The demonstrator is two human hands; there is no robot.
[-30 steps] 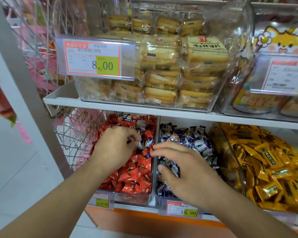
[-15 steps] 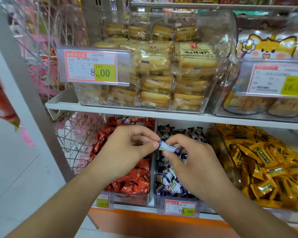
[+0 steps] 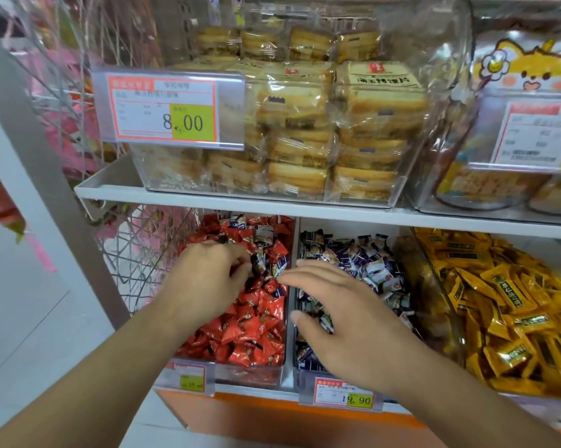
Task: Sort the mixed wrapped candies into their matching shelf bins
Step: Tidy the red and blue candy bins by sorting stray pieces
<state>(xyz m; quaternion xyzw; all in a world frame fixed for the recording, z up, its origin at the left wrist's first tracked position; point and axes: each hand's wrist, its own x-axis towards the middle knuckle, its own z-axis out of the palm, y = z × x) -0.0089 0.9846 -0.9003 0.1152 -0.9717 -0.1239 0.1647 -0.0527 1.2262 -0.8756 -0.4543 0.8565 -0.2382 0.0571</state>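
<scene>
Left of the clear divider wall between the two lower bins, the left hand is reaching into the red-candy bin, its fingers curling down among the wrappers. Whether those fingers are pinching a piece cannot be told; they are hiding their own tips. Right of the divider, the right hand is hovering flat over the blue-candy bin, fingers spread and nearly straight, holding nothing visible.

Risks, as judged. Several blue-and-white candies are lying on top of the red candies just left of the divider; a loose pinch is likely to be catching a red piece along with a blue one and carrying it across. The slick wrappers are shifting easily, so digging could be burying the strays deeper. A piece dropped in crossing could be falling to the floor.

Condition of goods: red candies are small, glossy, pillow-shaped, heaped toward the back. Blue pieces are similar in size, dark blue with white panels, filling the bin right of the divider. Further right of it, yellow candies are sitting in their own bin, apparently unmixed.
</scene>
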